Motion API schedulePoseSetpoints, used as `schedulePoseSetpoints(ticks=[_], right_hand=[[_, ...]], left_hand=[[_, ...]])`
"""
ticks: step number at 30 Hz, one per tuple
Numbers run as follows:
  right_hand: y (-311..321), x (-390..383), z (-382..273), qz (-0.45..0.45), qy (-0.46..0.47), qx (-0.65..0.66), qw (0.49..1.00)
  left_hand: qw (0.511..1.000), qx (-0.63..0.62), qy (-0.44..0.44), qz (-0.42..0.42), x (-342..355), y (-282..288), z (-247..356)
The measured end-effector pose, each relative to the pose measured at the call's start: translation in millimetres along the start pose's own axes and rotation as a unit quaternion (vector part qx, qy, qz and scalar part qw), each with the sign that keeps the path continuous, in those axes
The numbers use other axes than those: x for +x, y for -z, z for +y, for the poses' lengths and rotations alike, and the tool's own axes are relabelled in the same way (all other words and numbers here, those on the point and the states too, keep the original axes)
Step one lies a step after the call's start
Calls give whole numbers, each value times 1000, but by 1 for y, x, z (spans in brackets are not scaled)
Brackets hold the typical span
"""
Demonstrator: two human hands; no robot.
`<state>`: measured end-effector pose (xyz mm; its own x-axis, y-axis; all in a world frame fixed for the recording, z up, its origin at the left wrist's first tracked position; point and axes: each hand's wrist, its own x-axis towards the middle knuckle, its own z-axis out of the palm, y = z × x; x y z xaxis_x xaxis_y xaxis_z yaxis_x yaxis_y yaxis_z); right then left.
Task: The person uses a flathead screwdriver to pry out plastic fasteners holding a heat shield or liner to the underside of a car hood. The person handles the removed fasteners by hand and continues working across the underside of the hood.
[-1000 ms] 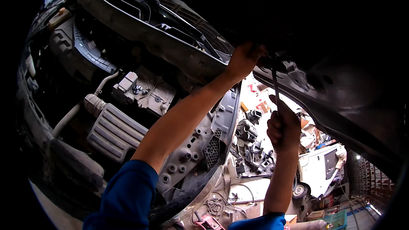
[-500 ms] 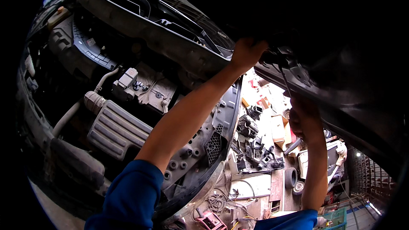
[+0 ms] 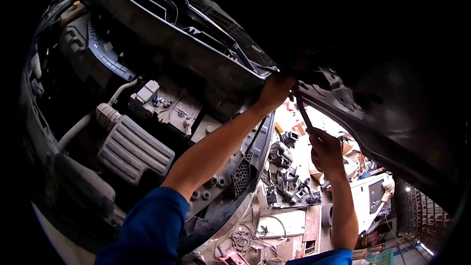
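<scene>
I look into a car's open engine bay under a raised dark hood (image 3: 382, 118). My left hand (image 3: 275, 91) reaches far forward and presses against the hood's lower edge where a thin metal tool (image 3: 303, 113) meets it. My right hand (image 3: 325, 151) is closed around the lower end of that tool, a slim wrench-like bar slanting up to the left. Both arms wear blue sleeves. The tool's tip is hidden behind my left fingers.
A grey ribbed engine cover (image 3: 135, 149) and a pale hose (image 3: 76, 130) lie at the left. The black front grille frame (image 3: 186, 34) runs across the top. Below the bumper, the workshop floor holds scattered car parts (image 3: 289, 176), cables and a white vehicle (image 3: 373, 198).
My right hand dropped lower and rightward half a second ago, then came back up to the left with the tool. My left hand stayed at the hood edge.
</scene>
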<state>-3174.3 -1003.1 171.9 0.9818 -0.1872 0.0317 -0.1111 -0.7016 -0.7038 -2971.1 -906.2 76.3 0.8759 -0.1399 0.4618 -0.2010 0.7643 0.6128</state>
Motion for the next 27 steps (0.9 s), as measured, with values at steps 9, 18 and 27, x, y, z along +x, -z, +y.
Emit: schedulePoseSetpoints(ticks=[9, 18, 27], right_hand=[[-72, -50, 56, 91, 21, 55, 994], [-194, -74, 93, 163, 97, 190, 963], [-252, -74, 46, 119, 46, 499, 857]], left_hand=[[986, 160, 47, 4, -37, 52, 16], [987, 129, 94, 4, -82, 35, 63], [979, 192, -51, -42, -94, 49, 61]])
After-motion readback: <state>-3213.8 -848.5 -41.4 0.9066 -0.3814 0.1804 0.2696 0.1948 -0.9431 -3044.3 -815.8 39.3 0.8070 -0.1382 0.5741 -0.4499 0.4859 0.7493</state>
